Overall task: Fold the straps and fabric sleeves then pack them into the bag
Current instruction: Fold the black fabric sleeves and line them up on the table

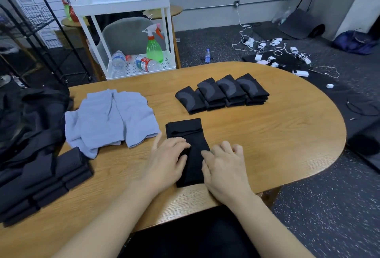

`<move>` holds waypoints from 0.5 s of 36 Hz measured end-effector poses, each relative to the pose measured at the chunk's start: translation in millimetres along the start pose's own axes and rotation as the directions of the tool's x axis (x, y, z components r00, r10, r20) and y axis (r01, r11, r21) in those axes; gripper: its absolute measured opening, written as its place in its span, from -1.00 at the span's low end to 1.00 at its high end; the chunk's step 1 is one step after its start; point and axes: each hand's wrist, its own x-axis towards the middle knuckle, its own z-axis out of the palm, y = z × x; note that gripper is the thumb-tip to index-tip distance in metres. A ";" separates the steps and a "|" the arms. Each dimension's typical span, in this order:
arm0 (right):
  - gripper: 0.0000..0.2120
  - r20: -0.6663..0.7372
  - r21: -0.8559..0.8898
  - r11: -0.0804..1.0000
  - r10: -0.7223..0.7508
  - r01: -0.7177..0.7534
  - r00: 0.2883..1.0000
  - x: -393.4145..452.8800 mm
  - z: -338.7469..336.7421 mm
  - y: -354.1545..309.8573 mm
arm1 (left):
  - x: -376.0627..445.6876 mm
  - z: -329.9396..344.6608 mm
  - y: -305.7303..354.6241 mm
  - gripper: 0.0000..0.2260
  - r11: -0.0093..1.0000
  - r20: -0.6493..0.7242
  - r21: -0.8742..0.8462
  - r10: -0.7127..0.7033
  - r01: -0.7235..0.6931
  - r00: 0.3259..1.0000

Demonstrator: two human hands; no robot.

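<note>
both hands, left hand (pixel 166 161) and right hand (pixel 224 167), press flat with fingers spread on a soft black sleeve (pixel 188 134) near the oak-grained table (pixel 287 134) edge.

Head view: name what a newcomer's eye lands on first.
Both hands, left hand and right hand, press on a black fabric sleeve at the near middle of the wooden table. Beyond it lies a row of folded black sleeves; to the left, crumpled light-blue cloths.

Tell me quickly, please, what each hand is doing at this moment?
Left hand: open, fingers pressing flat on the black fabric sleeve, not gripping it.
Right hand: open, fingers curled, resting on the sleeve's right edge.
</note>
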 end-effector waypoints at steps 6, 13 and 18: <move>-0.31 0.363 0.099 0.984 -0.174 0.147 0.916 22.1 -0.8 6.9 | -31.5 11.2 17.7 -0.35 0.986 0.050 0.096 -0.143 0.138 0.988; -0.18 0.524 0.145 0.987 -0.140 0.075 0.840 12.5 12.7 13.1 | -38.5 8.7 -1.9 -0.31 0.982 0.174 0.180 -0.087 0.055 0.981; -0.22 0.518 0.130 0.991 -0.089 0.024 0.851 5.6 13.4 15.7 | -39.2 6.9 -12.3 -0.34 0.982 0.210 0.188 -0.045 0.005 0.977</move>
